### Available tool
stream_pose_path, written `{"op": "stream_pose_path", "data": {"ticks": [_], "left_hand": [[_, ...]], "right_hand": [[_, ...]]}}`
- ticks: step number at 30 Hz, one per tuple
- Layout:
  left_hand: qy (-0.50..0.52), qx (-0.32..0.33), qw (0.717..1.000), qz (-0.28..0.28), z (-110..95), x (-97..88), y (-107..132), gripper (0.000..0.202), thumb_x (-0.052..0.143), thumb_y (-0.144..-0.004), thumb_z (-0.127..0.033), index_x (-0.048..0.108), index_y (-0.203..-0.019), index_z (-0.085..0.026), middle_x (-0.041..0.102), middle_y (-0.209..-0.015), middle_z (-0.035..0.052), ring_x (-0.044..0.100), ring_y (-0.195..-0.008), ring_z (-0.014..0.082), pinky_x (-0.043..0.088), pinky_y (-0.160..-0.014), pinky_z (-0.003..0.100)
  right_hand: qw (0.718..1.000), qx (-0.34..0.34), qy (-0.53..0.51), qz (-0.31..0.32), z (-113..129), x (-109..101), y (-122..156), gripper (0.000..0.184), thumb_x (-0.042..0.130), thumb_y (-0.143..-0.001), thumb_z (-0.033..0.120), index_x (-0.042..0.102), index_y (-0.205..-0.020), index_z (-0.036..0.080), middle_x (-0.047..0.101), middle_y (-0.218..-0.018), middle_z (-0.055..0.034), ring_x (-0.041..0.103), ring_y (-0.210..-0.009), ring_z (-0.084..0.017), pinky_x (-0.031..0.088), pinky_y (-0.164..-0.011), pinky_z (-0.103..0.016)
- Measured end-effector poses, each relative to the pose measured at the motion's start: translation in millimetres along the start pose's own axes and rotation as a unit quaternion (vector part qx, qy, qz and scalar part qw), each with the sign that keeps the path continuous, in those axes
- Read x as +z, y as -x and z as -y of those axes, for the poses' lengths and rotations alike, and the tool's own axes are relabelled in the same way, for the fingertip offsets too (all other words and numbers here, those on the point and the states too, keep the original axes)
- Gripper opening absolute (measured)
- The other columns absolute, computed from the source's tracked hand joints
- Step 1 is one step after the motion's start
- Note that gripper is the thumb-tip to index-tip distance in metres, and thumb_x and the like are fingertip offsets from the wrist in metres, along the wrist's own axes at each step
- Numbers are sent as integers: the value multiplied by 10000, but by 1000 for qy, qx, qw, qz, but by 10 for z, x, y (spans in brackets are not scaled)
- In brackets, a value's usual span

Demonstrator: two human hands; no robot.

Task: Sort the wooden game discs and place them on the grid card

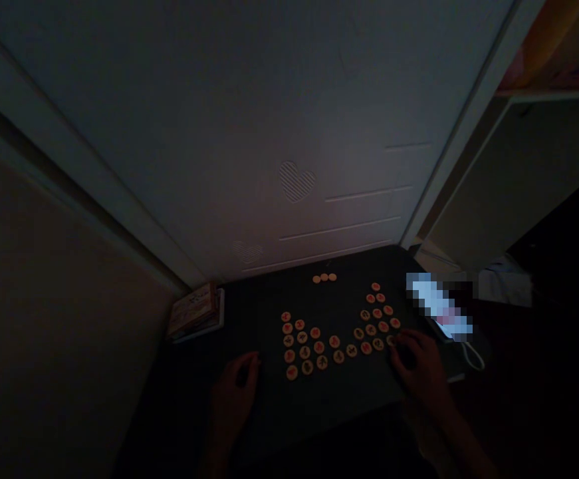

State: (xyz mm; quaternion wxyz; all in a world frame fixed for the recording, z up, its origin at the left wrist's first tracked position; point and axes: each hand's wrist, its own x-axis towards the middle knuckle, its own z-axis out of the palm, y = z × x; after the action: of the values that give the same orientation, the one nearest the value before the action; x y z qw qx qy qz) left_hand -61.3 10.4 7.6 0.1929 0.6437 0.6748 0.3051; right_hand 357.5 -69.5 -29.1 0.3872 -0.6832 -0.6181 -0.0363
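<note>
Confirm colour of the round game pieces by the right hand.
Light tan round pieces with red or dark markings; only the head view shows them.

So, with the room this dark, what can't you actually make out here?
All head view:
- Marks on the round discs: too small and dim to read.
- Right hand: shadow hides whether its fingers grip a disc or only touch one.
- Left hand: too dark to tell open from closed.
- Lit device beside the right hand: pixelated over.
- Box on the left: print too small.

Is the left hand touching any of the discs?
No, the left hand rests on the dark table, apart from the discs.
</note>
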Motion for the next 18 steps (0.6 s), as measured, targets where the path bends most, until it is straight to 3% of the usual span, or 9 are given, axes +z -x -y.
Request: {"op": "stream_pose_path", "data": {"ticks": [9, 18], "left_hand": [[8, -4, 1000, -9, -45, -16, 11, 405, 512, -894, -551, 733, -1026, -238, 785, -995, 54, 738, -891, 244, 593, -804, 356], [2, 2, 1000, -8, -30, -17, 11, 404, 510, -895, -552, 735, -1017, -239, 777, -996, 57, 724, -887, 246, 582, -825, 366]], "right_hand": [[1000, 9, -5, 12, -73, -10, -18, 233, 611, -886, 352, 686, -1079, 246, 626, -1182, -111, 592, -1095, -294, 506, -946, -487], [999, 39, -5, 18, -187, -20, -30, 220, 561, -923, 357, 653, -1079, 231, 654, -1055, -101, 618, -997, -274, 516, -914, -470]]}}
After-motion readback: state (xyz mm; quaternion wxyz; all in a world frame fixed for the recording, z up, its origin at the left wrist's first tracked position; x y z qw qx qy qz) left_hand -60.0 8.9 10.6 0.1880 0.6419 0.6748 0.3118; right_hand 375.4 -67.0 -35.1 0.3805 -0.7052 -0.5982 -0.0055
